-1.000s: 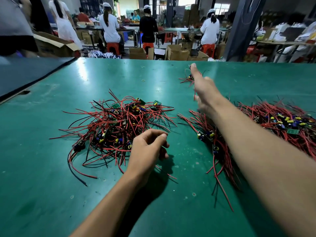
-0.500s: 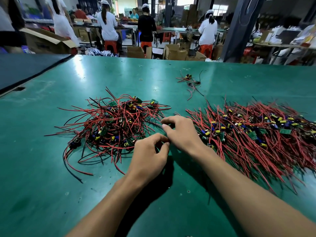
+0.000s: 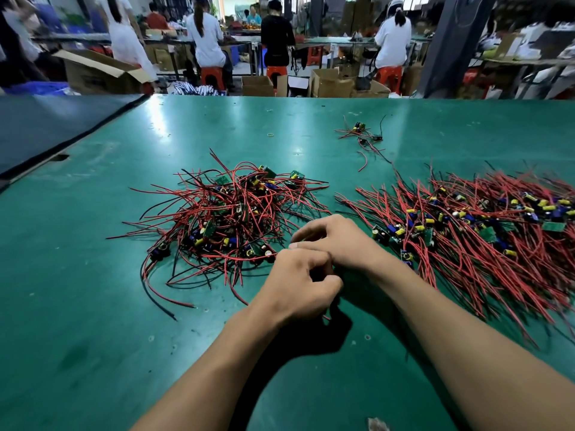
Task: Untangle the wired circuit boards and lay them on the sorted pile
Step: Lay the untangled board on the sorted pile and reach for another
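A tangled heap of wired circuit boards (image 3: 230, 213), red and black leads with small green boards, lies left of centre on the green table (image 3: 93, 321). To its right spreads the sorted pile (image 3: 485, 234), its leads lying roughly parallel. My left hand (image 3: 298, 281) and my right hand (image 3: 339, 241) meet at the heap's near right edge, fingers curled. A red wire (image 3: 249, 258) runs from the heap into my left fingers, and my right fingertips pinch at the same spot. What lies inside the left fist is hidden.
A few loose wired boards (image 3: 361, 133) and a rubber band (image 3: 270, 135) lie farther back. A dark table (image 3: 46, 126) adjoins on the left. Beyond the far edge are cardboard boxes (image 3: 329, 84) and people working at benches.
My right hand came back from the far loose boards to the heap's near edge and closed in beside my left hand. The left hand stayed put, fingers tightening.
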A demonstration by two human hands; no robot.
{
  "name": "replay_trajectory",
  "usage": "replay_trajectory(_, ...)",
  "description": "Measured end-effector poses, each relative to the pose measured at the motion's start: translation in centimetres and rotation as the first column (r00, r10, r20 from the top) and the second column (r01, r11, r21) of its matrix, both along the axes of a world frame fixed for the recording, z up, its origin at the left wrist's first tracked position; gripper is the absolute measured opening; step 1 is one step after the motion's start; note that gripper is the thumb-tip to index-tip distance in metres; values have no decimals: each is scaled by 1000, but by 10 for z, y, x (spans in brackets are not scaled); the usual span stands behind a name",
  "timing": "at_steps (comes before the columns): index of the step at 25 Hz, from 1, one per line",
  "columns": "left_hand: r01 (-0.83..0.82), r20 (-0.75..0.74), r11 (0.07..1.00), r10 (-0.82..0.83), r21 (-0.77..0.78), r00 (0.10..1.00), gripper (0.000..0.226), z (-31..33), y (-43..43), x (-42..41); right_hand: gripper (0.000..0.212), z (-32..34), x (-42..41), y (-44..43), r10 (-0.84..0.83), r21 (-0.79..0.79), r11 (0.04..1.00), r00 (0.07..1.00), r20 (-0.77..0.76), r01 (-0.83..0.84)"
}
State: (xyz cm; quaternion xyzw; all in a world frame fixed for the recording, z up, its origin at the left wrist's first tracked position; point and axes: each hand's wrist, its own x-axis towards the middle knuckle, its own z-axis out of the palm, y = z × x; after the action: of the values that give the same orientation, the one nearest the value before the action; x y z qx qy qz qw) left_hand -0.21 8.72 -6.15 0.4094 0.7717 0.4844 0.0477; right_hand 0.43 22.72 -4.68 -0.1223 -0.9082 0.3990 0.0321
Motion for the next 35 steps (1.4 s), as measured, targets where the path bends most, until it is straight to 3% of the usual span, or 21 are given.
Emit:
replay_trajectory(3, 14, -77, 998, -9, 62, 997, 16, 6, -2, 5, 25, 15, 2, -5, 168, 69, 982, 981, 98, -175)
replay_trajectory(7, -124, -314, 964, 196, 235, 929, 19, 7, 1, 9, 40, 20, 1, -22, 224, 197, 950, 968, 112, -243)
replay_trajectory(10, -134, -357, 942, 245, 308, 901, 13, 4, 1, 10, 26, 18, 22, -29, 146, 20, 989, 987, 66, -147)
replay_trajectory(12, -123, -351, 938, 240, 325, 905, 14, 1, 4, 9, 52, 24, 34, -38, 75, -26, 997, 997, -29, -76)
replay_trajectory(13, -129, -345, 936, 245, 326, 906, 13, 0, 5, 9, 49, 22, 33, -37, 69, -36, 997, 995, -70, -71)
replay_trajectory(15, -162, -291, 926, 268, 342, 918, 10, -1, 5, 8, 20, 12, 13, -26, 64, 36, 997, 995, -81, -61)
replay_trajectory(17, -204, -184, 910, 284, 361, 941, 5, -2, 4, 4, 17, 6, -2, -17, -50, 67, 996, 987, -152, 61)
replay_trajectory(20, -251, -46, 909, 282, 332, 958, 7, -7, 7, -2, 10, 9, 5, 6, -206, -237, 961, 941, -268, 143)
replay_trajectory(22, -271, 14, 930, 277, 248, 961, 8, -11, 10, -6, 9, 16, 16, 16, -319, -528, 837, 913, -255, 145)
replay_trajectory(24, -274, 91, 949, 262, 154, 961, 11, -13, 13, -9, 10, 21, 26, 22, -404, -753, 645, 894, -195, 127)
replay_trajectory(27, -284, 179, 948, 258, 143, 949, 13, -11, 13, -10, 35, 22, 43, 19, -326, -902, 428, 940, -102, 50)
replay_trajectory(29, -277, 283, 936, 211, 216, 935, 14, -5, 13, -5, 42, 14, 52, 14, -239, -932, 360, 970, -44, 46)
replay_trajectory(32, -237, 309, 934, 150, 268, 939, 24, 1, 12, -3, 23, 1, 60, 7, -129, -911, 410, 992, -16, 39)
replay_trajectory(35, -172, 339, 943, 68, 286, 938, 28, 5, 7, -3, 25, -1, 64, 6, -71, -871, 490, 997, -23, 15)
